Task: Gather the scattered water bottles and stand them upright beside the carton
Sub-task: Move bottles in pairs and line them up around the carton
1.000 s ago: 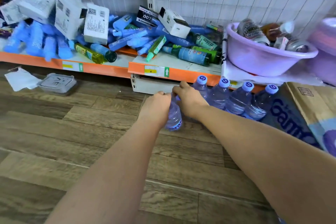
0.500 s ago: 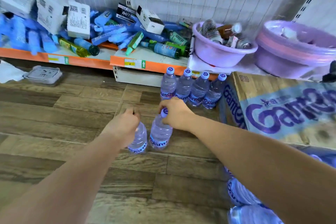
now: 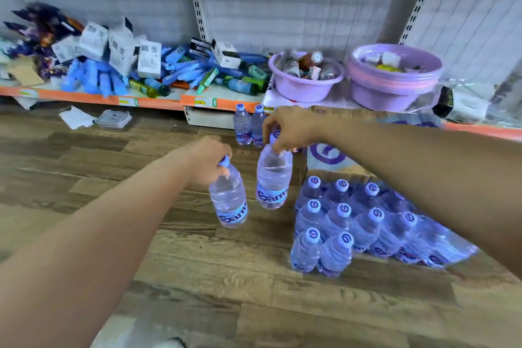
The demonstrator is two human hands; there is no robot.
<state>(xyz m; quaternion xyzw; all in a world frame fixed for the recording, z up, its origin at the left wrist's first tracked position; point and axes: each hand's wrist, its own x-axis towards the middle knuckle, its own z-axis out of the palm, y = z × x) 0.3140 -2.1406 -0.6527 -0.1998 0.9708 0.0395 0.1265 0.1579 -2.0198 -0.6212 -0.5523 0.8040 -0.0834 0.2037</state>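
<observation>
My left hand [image 3: 204,159] grips a clear water bottle [image 3: 229,198] by its blue cap, and the bottle hangs above the wooden floor. My right hand [image 3: 288,128] holds a second water bottle [image 3: 273,181] by the cap in the same way, a little farther back. To their right, several upright bottles [image 3: 336,223] stand packed in rows on the floor beside the printed carton [image 3: 329,154], which my right arm partly hides. Two more bottles [image 3: 250,126] stand by the shelf base.
A low orange-edged shelf [image 3: 158,103] runs along the back, piled with white boxes, blue tubes and small bottles. Two lilac basins [image 3: 306,85] [image 3: 392,85] sit on it at the right. A plastic lid [image 3: 113,119] and paper lie on the floor at left.
Both hands lifted their bottles off the floor and carried them back toward me and right. The view pulled back, bringing the rows of standing bottles by the carton into sight.
</observation>
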